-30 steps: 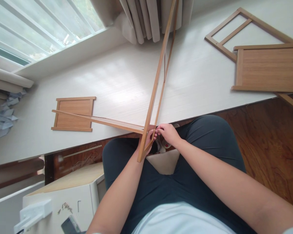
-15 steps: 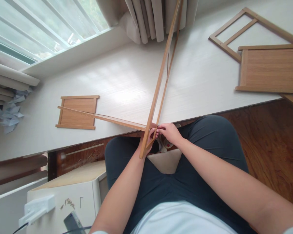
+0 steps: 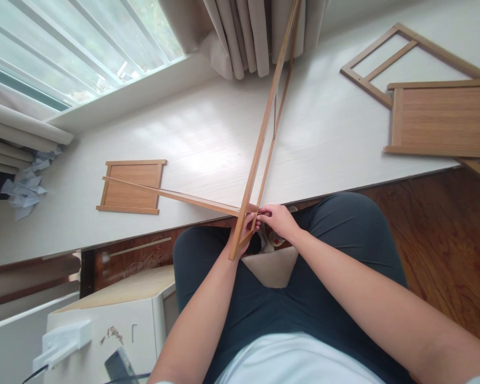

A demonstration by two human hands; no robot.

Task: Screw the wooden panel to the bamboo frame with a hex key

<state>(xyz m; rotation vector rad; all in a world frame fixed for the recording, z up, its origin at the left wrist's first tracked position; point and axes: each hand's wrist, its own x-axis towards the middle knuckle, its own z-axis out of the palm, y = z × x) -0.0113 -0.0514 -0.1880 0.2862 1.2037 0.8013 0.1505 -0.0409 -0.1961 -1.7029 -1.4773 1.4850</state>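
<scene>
A tall wooden frame (image 3: 260, 141) leans up from between my knees toward the curtains, and a wooden crosspiece (image 3: 192, 200) meets it near its lower end, reaching out to the left. My left hand (image 3: 251, 223) is wrapped round the frame close to that joint, partly hidden behind the wood. On the frame's right side, my right hand (image 3: 279, 220) pinches with fingertips against the rail. Whatever small thing lies between those fingertips is too small to make out.
A slatted wooden panel (image 3: 134, 186) lies on the white surface (image 3: 208, 138) at left. Another panel (image 3: 444, 117) overlaps an open wooden frame (image 3: 380, 64) at right. On the white cabinet (image 3: 144, 320) at lower left are small metal fittings (image 3: 111, 334), a hex key (image 3: 134, 332) and a phone (image 3: 120, 365).
The view has shifted slightly, so the surroundings sit a little lower and to the right on the left side. Both hands stay at the same joint, with only slight finger movement.
</scene>
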